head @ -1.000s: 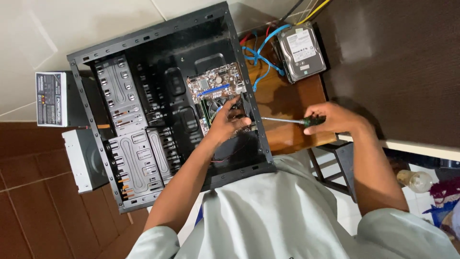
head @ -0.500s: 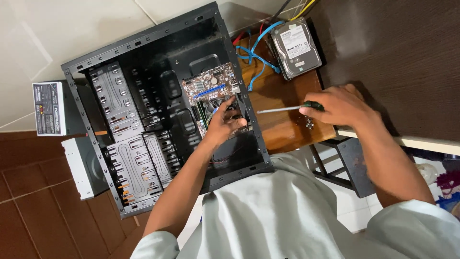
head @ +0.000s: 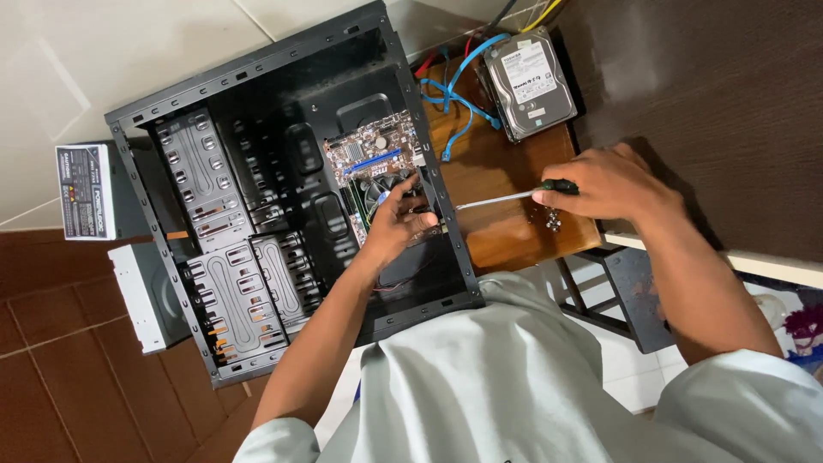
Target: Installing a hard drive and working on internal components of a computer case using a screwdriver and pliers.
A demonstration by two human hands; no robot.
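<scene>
Screwdriver (head: 514,195) in the right hand (head: 604,182), fingers clamped round its dark handle, the shaft lay over the wooden stool top (head: 514,231) just beside the open black computer case (head: 283,197), tip pointing at the case's edge. The left hand (head: 396,225) reached inside the case, fingers curled on the cooler fan (head: 383,184) of the small motherboard (head: 370,153); whether it gripped anything, I could not tell. Blue cables (head: 459,94) ran from the case to a hard drive (head: 529,81) lying outside it. Judging by that, the board sat in place but wiring and drive mounting looked unfinished. A power supply (head: 86,190) and an optical drive (head: 146,296) sat outside the case's far side.
</scene>
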